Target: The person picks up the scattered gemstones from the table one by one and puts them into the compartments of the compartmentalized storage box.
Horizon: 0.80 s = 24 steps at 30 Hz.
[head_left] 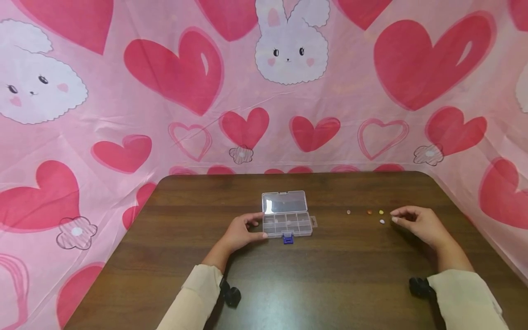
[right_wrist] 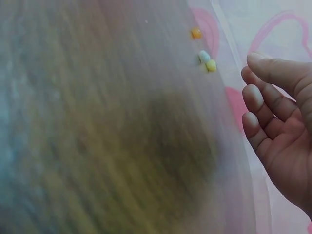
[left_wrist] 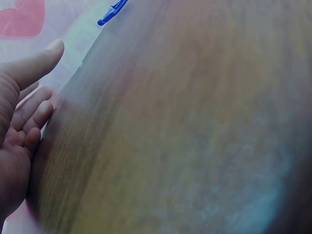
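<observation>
A clear plastic compartment box (head_left: 287,224) lies on the table with its lid (head_left: 284,202) raised at the back and its blue latch (head_left: 288,239) at the front. My left hand (head_left: 241,233) holds the box by its left side, thumb at the front corner and fingers farther back. Small bead-like pieces lie to the right: a pinkish one (head_left: 348,212), an orange one (head_left: 369,212), a yellow one (head_left: 381,212) and a white one (head_left: 382,222). Just right of the yellow and white pieces is my right hand (head_left: 420,224), its thumb and index finger slightly apart, with nothing visible between them.
The brown wooden table (head_left: 330,284) reaches back to a pink cloth (head_left: 288,101) printed with hearts and rabbits, which also hangs at both sides. A small hanging tab (head_left: 314,222) sticks out from the box's right side.
</observation>
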Motion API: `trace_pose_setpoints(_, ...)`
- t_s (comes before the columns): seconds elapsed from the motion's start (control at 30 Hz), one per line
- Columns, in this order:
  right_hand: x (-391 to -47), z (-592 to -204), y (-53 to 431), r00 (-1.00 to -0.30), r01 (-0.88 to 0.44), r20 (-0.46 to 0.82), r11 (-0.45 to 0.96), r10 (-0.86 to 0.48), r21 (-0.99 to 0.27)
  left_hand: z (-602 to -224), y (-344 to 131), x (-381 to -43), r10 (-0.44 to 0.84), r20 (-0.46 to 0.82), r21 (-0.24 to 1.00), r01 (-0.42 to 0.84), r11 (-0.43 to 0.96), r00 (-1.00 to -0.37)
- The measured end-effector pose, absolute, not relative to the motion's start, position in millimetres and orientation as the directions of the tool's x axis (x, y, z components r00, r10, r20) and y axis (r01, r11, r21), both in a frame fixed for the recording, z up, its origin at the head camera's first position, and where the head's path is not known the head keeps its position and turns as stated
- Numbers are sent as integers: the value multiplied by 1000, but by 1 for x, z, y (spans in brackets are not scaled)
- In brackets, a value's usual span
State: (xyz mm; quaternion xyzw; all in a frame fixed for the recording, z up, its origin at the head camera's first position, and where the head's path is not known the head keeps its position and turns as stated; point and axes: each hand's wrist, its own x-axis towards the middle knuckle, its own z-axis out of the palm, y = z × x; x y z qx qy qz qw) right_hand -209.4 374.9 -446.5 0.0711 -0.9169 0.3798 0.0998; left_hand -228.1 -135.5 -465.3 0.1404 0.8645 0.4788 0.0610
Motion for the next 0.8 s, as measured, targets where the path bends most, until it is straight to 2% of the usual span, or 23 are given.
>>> trace_pose_setpoints(0.37,-207,-440,358,-964,-246,255,644,-81,-724,-466,-136,-229,298,36,831,195,521,-954)
trace_pose_setpoints(0.8,-201,-429,336,-951,-299,280,630,-132,-717,-467,-135,-230,296,48,832,202,517,-954)
